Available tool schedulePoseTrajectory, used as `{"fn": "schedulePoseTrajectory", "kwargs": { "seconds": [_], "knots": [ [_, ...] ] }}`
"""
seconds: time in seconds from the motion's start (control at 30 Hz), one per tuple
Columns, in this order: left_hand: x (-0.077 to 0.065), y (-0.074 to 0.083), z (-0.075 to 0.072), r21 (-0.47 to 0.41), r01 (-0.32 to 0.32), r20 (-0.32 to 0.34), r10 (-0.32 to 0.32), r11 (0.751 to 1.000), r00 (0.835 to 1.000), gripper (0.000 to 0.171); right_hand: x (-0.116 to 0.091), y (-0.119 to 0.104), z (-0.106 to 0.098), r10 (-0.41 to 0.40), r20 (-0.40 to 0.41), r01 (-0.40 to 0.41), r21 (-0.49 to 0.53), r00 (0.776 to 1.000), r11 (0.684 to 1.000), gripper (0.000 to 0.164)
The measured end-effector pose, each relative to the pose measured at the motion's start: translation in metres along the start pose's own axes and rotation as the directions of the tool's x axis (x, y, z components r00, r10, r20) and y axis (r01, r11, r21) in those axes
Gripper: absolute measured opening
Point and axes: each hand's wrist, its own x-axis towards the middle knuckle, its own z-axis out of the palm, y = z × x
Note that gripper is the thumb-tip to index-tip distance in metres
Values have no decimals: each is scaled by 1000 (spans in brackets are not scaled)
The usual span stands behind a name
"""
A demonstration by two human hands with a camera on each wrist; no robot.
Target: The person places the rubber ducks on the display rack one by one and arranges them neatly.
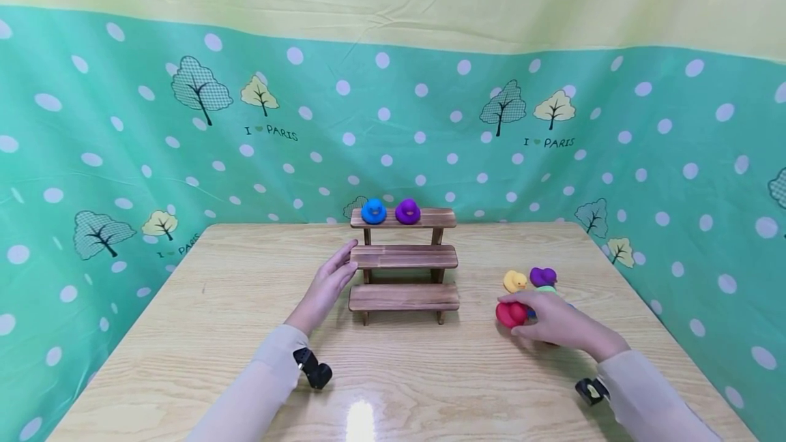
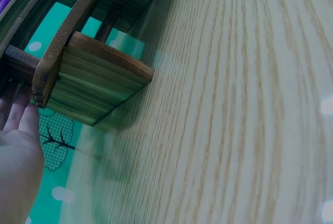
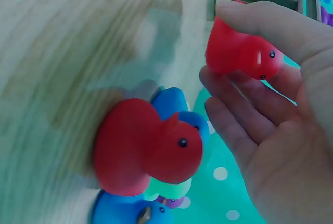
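My right hand (image 1: 559, 319) pinches a red rubber duck (image 3: 234, 50) between thumb and fingers, at the right of the table. Just beside it, in the right wrist view, another red duck (image 3: 145, 148) sits among blue ducks (image 3: 122, 208), a light green one (image 3: 171, 187) and a purple one, partly hidden. With extended fingers, my left hand (image 1: 324, 292) is at the left end of the three-tier wooden shelf (image 1: 404, 297), its fingertips by the middle tier. Whether they touch the wood, I cannot tell. A blue duck (image 1: 373, 211) and a purple duck (image 1: 408, 211) sit on the top tier.
Behind the right hand lie a yellow duck (image 1: 514, 282) and a purple duck (image 1: 543, 276). The wooden table (image 1: 245, 292) reaches back to a green dotted cloth (image 1: 331, 108). Each wrist bears a small black camera (image 1: 314, 368).
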Motion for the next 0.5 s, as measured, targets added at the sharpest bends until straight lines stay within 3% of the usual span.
{"fn": "schedulePoseTrajectory", "kwargs": {
  "seconds": [0.2, 0.5],
  "knots": [
    [1, 0, 0, 3, -1, 3, 1, 1000, 1000, 57, 6, -9, -6, 38, -62, -38, 6, 997, 999, 58],
    [0, 2, 3, -15, -12, -12, 12, 1000, 1000, 55, 20, -19, -15, -69, -165, 72, 11, 984, 997, 55]
  ]
}}
